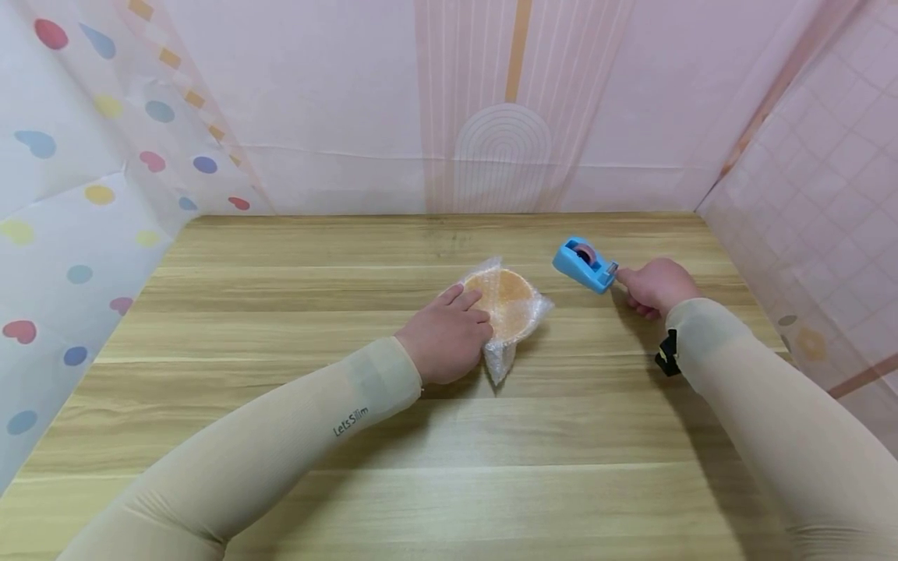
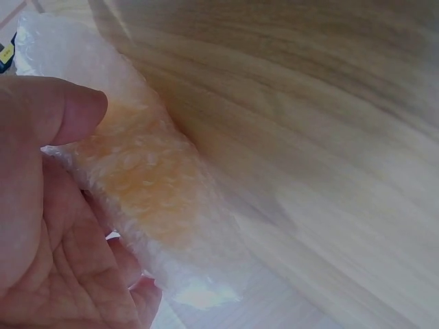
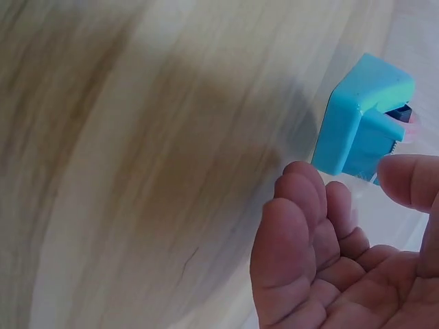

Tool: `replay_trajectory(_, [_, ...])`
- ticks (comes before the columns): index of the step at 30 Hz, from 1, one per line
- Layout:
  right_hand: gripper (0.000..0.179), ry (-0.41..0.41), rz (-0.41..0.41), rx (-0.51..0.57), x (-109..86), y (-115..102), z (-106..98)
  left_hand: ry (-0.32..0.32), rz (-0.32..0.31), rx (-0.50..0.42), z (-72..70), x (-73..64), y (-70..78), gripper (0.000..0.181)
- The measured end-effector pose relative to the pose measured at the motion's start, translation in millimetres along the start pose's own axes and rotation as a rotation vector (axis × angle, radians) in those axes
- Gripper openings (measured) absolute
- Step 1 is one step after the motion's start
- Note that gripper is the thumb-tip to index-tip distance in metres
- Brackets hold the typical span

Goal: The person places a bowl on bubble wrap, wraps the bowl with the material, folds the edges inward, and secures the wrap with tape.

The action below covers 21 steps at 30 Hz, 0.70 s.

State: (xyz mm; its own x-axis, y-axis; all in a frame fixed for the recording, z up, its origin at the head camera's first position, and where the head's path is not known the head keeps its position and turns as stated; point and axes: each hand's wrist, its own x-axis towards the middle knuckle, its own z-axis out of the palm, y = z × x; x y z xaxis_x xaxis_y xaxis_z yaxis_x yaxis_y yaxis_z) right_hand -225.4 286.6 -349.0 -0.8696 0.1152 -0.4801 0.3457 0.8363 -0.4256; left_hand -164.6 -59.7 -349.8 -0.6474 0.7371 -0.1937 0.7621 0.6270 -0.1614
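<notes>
Head cam shows a round, orange-tan thing wrapped in clear bubble wrap (image 1: 515,308) sitting around the middle of a light wood-grain tabletop (image 1: 491,491), a pointy corner of wrap sticking out toward the person. Left hand (image 1: 447,336) grips its left side; the left wrist view has the thumb on one face and the other fingers around the far side. Off to the right and a bit farther back is a light-blue plastic tape dispenser (image 1: 577,269) with a pinkish ring in it. Right hand (image 1: 659,287) is at its cutter end, fingers bent and thumb a little apart from them in the right wrist view. Some clear film (image 3: 361,194) shows in that gap, but I honestly can't tell if it's pinched.
</notes>
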Motion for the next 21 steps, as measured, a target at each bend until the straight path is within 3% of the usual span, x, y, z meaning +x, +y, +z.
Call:
replay_trajectory(9, [0.068,-0.018,0.007,-0.064,-5.1,-1.8,-3.1,0.001,-0.003,0.007,0.0,-0.2,0.7,0.029])
replay_trajectory(14, [0.067,0.057,-0.050,-0.156,-5.5,0.7,-6.3,0.009,0.000,0.012,-0.5,-0.1,1.1,0.030])
replay_trajectory(17, [0.066,0.081,-0.095,-0.122,-3.2,0.4,-6.3,0.011,-0.001,0.015,-0.5,-0.1,1.1,0.030])
replay_trajectory(21, [0.056,0.058,-0.101,0.041,0.9,0.0,-3.8,0.009,0.000,0.028,-0.4,0.0,1.3,0.029])
